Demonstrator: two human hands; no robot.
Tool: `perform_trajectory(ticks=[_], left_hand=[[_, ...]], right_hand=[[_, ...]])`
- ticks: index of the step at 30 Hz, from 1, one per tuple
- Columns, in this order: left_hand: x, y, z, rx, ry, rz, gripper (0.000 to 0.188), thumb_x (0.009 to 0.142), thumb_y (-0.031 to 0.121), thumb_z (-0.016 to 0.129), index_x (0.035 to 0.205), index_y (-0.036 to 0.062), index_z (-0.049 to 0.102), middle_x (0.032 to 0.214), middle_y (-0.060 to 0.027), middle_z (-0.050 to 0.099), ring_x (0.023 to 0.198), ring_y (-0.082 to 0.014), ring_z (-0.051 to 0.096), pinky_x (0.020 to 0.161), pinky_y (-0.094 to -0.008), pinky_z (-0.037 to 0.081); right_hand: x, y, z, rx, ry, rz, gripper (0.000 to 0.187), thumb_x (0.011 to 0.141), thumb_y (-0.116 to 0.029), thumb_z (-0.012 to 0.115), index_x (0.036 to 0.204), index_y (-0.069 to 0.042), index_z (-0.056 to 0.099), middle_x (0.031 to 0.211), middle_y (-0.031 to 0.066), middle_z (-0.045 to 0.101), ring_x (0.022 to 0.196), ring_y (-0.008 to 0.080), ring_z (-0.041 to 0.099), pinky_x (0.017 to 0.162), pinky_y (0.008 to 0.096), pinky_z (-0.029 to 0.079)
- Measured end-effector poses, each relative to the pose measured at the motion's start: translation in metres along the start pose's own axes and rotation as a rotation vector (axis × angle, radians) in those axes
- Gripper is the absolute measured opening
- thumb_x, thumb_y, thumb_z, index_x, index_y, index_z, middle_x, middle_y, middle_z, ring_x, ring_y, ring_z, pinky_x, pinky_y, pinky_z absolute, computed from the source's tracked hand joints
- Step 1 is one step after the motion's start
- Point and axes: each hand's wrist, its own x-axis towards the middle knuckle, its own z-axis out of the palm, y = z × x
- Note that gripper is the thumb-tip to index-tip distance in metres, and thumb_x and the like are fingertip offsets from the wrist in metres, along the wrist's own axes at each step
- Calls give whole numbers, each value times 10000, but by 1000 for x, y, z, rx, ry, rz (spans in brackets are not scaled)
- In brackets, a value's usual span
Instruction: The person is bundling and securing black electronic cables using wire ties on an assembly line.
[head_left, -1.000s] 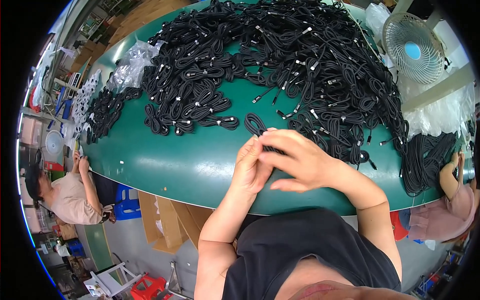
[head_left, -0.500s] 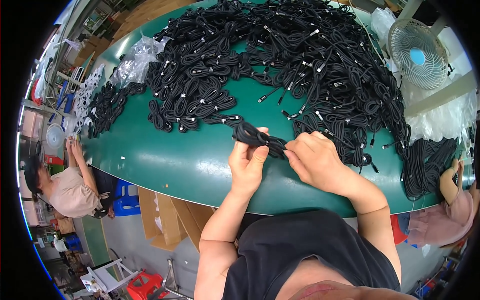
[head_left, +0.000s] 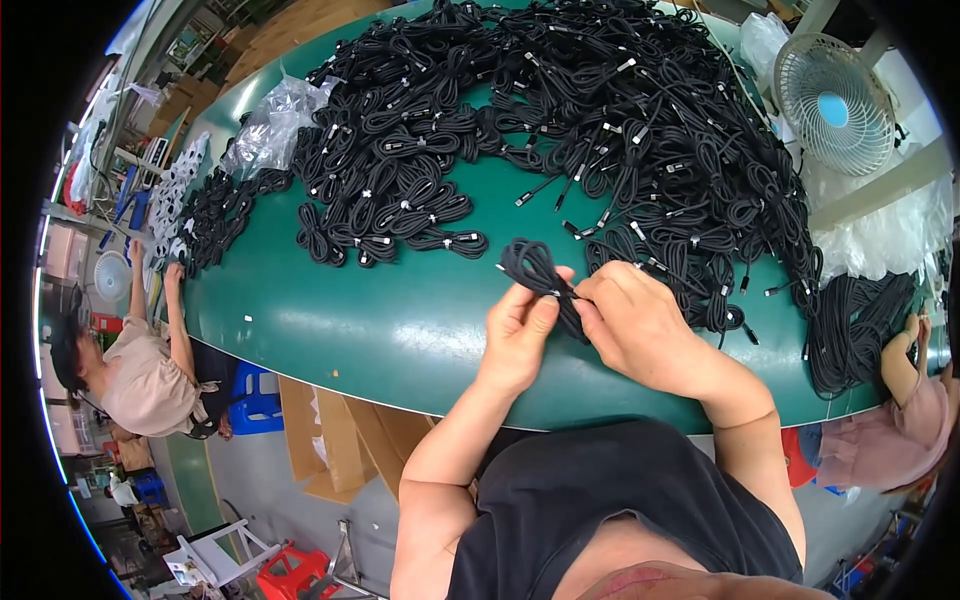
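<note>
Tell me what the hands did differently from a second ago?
Both hands drew apart and lifted a coiled black cable clear of the table: left hand pinches it, right hand grips its lower end. The cable pile and green table look unchanged.

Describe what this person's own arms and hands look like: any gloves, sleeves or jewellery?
Both arms are bare from the shoulder down. The left hand and right hand wear no gloves, and no rings, watch or bracelet show on the fingers or wrists in view. The only clothing seen is a black sleeveless top covering the torso. The nails look short and unpainted.
</note>
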Motion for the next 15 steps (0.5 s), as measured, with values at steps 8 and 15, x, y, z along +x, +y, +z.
perform_trajectory(ticks=[8, 15], left_hand=[[5, 11, 6, -235, -64, -54, 342, 894, 201, 514, 1169, 3, 466, 1063, -83, 543, 1006, -165, 512, 903, -306, 384], [6, 11, 5, -302, -117, -226, 476, 881, 289, 514, 1220, -26, 402, 999, -124, 548, 876, -231, 573, 790, -321, 470]], right_hand=[[1, -3, -3, 90, -47, 18, 202, 723, -27, 621, 897, 34, 538, 803, 123, 494, 726, 274, 544, 615, 353, 474], [7, 12, -22, 54, 59, -64, 348, 718, -253, 684, 968, -37, 574, 945, 119, 542, 826, 264, 549, 701, 335, 464]])
